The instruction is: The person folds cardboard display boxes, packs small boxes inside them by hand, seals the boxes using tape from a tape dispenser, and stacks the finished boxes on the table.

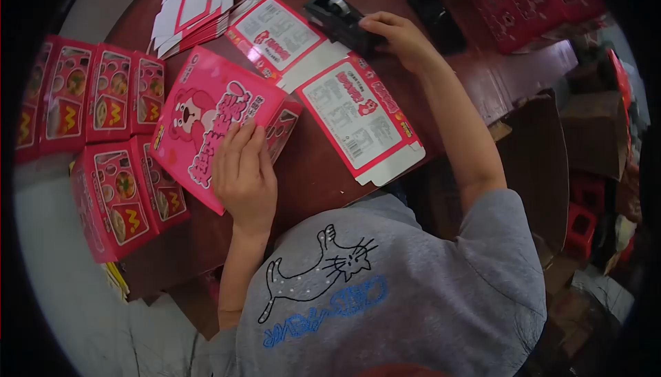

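My left hand (244, 176) lies on a pink carton (206, 115) printed with a bear, its fingers stretched over the near right part of the top face. The thumb is hidden. At the far side of the table, my right hand (407, 43) is closed at the near end of a black tape dispenser (330, 15) that bears a tape roll. Its lower fingers are out of sight, and I cannot make out a strip of tape. Between the hands lies a flat pink-and-white carton (361, 115). Another flat carton (275, 33) lies beyond it, beside the dispenser.
Several finished pink boxes (110, 95) stand in rows at the left. A stack of flat cartons (196, 5) lies at the back left. A black phone (437, 22) and pink packages (533, 2) are at the back right. Cardboard boxes (592, 129) stand beyond the red table's right edge.
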Action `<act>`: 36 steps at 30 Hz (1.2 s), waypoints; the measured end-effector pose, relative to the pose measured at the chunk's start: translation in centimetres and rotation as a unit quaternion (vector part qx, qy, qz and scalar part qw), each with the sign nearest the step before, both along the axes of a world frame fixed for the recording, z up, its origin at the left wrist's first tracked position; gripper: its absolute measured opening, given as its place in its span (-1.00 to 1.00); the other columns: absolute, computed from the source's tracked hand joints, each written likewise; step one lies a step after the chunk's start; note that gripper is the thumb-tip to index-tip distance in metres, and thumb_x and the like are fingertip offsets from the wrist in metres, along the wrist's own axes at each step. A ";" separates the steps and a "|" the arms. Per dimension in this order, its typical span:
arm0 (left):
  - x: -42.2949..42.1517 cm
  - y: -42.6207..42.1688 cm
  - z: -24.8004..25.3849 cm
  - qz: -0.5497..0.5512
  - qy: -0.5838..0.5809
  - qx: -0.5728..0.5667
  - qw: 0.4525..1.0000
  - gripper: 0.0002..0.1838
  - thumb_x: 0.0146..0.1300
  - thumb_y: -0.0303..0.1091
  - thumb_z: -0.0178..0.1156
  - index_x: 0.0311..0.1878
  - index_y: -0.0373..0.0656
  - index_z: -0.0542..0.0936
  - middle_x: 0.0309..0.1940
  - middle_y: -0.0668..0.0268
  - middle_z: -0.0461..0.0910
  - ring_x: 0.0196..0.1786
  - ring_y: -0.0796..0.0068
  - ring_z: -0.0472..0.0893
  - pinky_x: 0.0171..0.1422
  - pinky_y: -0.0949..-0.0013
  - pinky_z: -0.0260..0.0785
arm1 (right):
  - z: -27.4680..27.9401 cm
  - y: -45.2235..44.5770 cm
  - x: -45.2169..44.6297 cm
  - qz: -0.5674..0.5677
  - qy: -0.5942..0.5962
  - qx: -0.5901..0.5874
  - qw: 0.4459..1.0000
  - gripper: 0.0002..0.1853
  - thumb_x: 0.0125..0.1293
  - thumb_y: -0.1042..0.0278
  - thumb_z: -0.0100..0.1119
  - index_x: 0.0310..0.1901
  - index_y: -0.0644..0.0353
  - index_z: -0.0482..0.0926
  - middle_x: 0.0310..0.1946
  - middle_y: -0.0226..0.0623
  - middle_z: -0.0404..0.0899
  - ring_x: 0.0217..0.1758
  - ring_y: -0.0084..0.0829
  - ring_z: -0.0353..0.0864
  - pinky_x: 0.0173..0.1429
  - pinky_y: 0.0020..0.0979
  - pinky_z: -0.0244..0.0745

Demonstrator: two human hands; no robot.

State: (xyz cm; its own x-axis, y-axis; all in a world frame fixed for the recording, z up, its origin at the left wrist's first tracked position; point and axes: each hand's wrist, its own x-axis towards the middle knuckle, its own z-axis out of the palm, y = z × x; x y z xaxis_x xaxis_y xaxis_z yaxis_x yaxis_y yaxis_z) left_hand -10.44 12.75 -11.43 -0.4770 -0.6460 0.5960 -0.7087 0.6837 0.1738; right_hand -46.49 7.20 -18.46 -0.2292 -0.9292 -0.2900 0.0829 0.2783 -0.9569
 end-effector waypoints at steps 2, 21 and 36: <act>-0.1 0.0 0.0 0.019 -0.001 -0.002 1.000 -0.82 0.26 -0.53 0.38 -0.07 -0.21 0.76 0.01 0.25 0.76 0.13 0.12 0.71 0.24 0.12 0.54 | 0.1 0.8 0.5 -0.016 -0.034 -0.025 0.999 -0.70 0.42 -0.01 0.33 0.02 -0.04 0.74 0.04 -0.53 0.69 0.17 -0.55 0.56 0.22 -0.26 0.41; 0.1 -0.1 -0.5 0.014 0.018 -0.007 1.000 -0.79 0.24 -0.51 0.40 -0.05 -0.18 0.76 0.00 0.30 0.76 0.14 0.16 0.71 0.24 0.13 0.54 | -1.3 3.5 -0.1 -0.074 0.172 -0.045 0.981 -0.74 0.42 0.17 0.35 -0.02 0.16 0.74 0.15 -0.34 0.66 0.05 -0.50 0.68 0.12 -0.40 0.56; -0.3 -0.4 -0.1 0.052 -0.026 0.000 0.998 -0.64 0.12 -0.44 0.36 0.04 -0.06 0.70 0.05 0.42 0.67 0.11 0.38 0.64 0.17 0.21 0.31 | 5.7 7.5 14.8 0.133 -0.004 -0.159 0.978 -0.44 0.53 0.44 0.23 0.51 0.27 0.38 -0.23 -0.37 0.72 -0.14 -0.66 0.66 -0.02 -0.54 0.54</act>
